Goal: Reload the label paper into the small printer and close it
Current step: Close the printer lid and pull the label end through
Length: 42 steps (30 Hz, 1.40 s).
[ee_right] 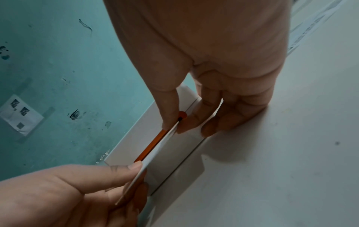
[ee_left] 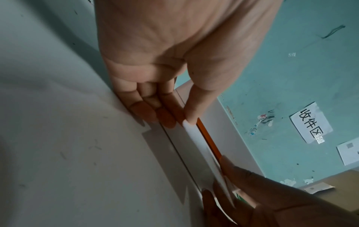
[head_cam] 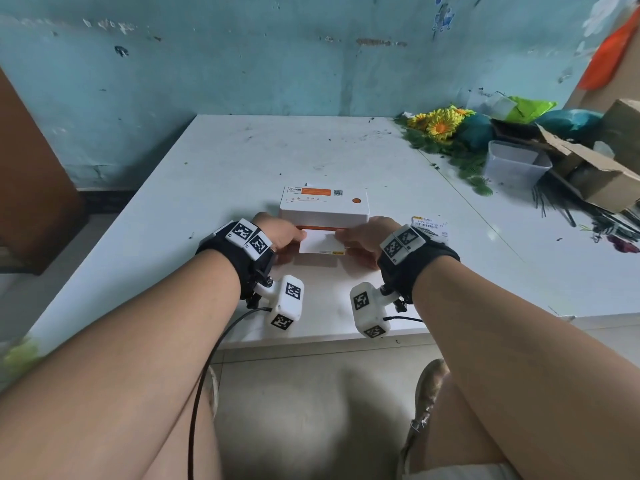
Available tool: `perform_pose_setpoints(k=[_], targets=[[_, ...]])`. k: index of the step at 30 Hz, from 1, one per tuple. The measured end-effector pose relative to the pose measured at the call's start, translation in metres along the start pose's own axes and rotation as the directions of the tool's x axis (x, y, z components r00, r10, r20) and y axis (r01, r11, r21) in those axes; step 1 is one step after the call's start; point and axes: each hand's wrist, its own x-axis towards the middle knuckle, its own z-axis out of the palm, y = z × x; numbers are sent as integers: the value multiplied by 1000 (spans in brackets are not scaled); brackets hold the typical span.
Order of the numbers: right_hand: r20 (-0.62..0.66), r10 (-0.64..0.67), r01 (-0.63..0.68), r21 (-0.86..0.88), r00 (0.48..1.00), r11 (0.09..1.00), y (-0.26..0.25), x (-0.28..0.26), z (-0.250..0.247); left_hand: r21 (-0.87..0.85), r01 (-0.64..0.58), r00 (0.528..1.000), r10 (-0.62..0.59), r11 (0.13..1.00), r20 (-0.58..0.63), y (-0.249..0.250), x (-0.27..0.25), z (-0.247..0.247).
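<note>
A small white printer with an orange sticker on its lid sits mid-table, lid down. A white sheet of label paper sticks out of the orange slot at its front. My left hand pinches the paper's left edge between thumb and fingers, shown close up in the left wrist view as left hand on label paper. My right hand pinches the right edge; in the right wrist view the right hand grips the label paper by the slot.
A printed label sheet lies just right of my right wrist. Artificial flowers, a clear plastic tub and a torn cardboard box crowd the table's right side. A brown board stands at the left.
</note>
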Motion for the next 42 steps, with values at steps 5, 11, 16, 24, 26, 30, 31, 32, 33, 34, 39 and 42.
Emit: perform_pose_setpoints(k=[5, 11, 16, 24, 26, 30, 31, 32, 33, 34, 39, 42], targets=[[-27, 0, -1, -28, 1000, 1000, 0, 3, 1, -16, -5, 1000, 6, 1000, 30, 2, -12, -4], [-18, -3, 2, -39, 1000, 999, 1, 12, 0, -63, 0, 1000, 0, 998, -6, 0, -13, -6], [-23, 8, -9, -35, 1000, 999, 3, 17, -2, -89, 3, 999, -6, 996, -35, -10, 16, -7], [-50, 8, -8, 9, 999, 1000, 6, 27, 3, -33, -44, 995, 41, 998, -89, -1, -13, -5], [-50, 13, -14, -6, 999, 1000, 6, 28, 2, -30, -48, 996, 46, 998, -72, 0, -13, -6], [-67, 16, -18, -24, 998, 1000, 6, 24, 6, -19, -82, 995, 81, 996, -62, 0, -21, -8], [-68, 9, -11, -25, 998, 1000, 7, 22, 6, -25, -102, 993, 100, 995, -70, 0, -24, -8], [-70, -3, 2, -17, 998, 1000, 8, 20, 7, -33, -127, 988, 123, 991, -89, 0, -28, -10], [-60, -3, 3, 0, 998, 1000, 7, 17, 8, -37, -150, 983, 146, 988, -108, 1, -31, -11], [-58, -2, 4, 32, 998, 999, 8, 17, 8, -58, -163, 980, 154, 985, -129, 2, -35, -12], [-127, 6, 12, 144, 992, 989, -5, 10, 10, -190, -184, 962, 137, 964, -235, 11, -37, -20], [-164, -21, 47, 160, 986, 986, -4, 22, 7, -139, -240, 947, 200, 961, -252, 6, -28, -24]])
